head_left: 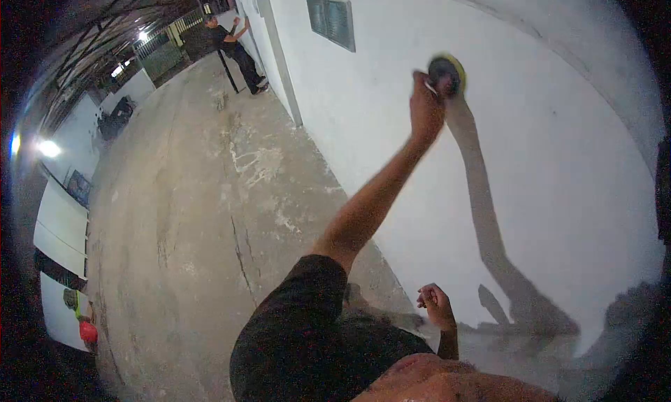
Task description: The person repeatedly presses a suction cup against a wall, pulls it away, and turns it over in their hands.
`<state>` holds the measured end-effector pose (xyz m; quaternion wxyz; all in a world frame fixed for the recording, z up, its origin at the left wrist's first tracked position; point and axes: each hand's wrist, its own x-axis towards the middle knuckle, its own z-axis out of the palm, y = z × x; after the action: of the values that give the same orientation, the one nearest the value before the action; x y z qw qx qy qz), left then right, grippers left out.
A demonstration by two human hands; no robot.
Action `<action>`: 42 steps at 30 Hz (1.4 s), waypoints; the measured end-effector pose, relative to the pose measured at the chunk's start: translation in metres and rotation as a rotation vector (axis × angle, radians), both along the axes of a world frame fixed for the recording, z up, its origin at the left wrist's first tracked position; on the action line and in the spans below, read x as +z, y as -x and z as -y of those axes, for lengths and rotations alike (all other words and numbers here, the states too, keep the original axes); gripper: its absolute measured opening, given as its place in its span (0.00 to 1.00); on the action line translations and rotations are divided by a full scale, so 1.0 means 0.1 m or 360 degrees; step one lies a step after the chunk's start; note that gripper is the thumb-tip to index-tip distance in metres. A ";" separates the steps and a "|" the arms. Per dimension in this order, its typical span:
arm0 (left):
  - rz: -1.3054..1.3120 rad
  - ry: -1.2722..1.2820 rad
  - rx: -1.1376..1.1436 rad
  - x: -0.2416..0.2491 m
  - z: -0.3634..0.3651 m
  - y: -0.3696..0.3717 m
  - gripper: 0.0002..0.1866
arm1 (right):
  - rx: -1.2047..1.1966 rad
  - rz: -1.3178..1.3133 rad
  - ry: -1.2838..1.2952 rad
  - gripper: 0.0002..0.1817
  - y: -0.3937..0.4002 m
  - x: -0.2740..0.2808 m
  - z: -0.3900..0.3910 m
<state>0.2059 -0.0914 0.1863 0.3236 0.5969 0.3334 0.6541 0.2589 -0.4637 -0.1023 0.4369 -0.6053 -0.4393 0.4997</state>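
Note:
My left arm stretches up to the white wall (391,73), and my left hand (426,112) is closed on a round pad (446,75). The pad is dark with a yellow rim and is held at the wall surface; whether its whole face touches cannot be told. Lower down, my right hand (437,307) is held near the base of the wall, in front of my dark shirt. Its fingers are loosely bent and a little apart, with nothing visible in them.
A louvred window (331,24) is set high in the wall. Farther along, another person (241,52) stands at the wall with hands raised. Concrete floor (182,213) runs along the left. A red object (88,331) lies at the lower left edge.

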 end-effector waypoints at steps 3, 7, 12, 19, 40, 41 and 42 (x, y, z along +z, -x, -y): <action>0.0221 -0.0012 0.0232 0.23 -0.61 0.14 0.22 | 0.0061 0.0104 -0.0092 0.17 0.01 -0.07 0.08; 0.0251 -0.0470 0.0247 0.01 -0.59 0.07 0.23 | 0.0042 -0.0028 -0.0152 0.18 -0.03 0.07 0.11; 0.0260 -0.0114 -0.0145 -0.41 0.38 -0.22 0.20 | 0.0056 0.0152 -0.0004 0.19 -0.08 0.12 0.06; 0.0439 -0.0119 0.0032 -0.22 -0.52 0.05 0.23 | 0.0032 0.0065 -0.0069 0.18 -0.13 0.13 0.15; 0.0430 0.0352 -0.1140 -1.58 1.21 0.22 0.14 | -0.0125 0.0330 -0.0009 0.19 -0.17 0.09 0.36; 0.0605 0.0617 -0.1276 -1.90 1.35 0.28 0.15 | -0.0130 0.0382 -0.0055 0.19 -0.19 0.03 0.37; 0.0394 0.0706 -0.1346 -2.28 1.46 0.36 0.21 | -0.0135 0.0325 0.0021 0.19 -0.20 0.00 0.39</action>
<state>0.1702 -0.2370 -0.0413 0.7173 0.5144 0.1521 0.4447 0.2793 -0.5024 -0.1025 0.4066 -0.6740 -0.4524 0.4192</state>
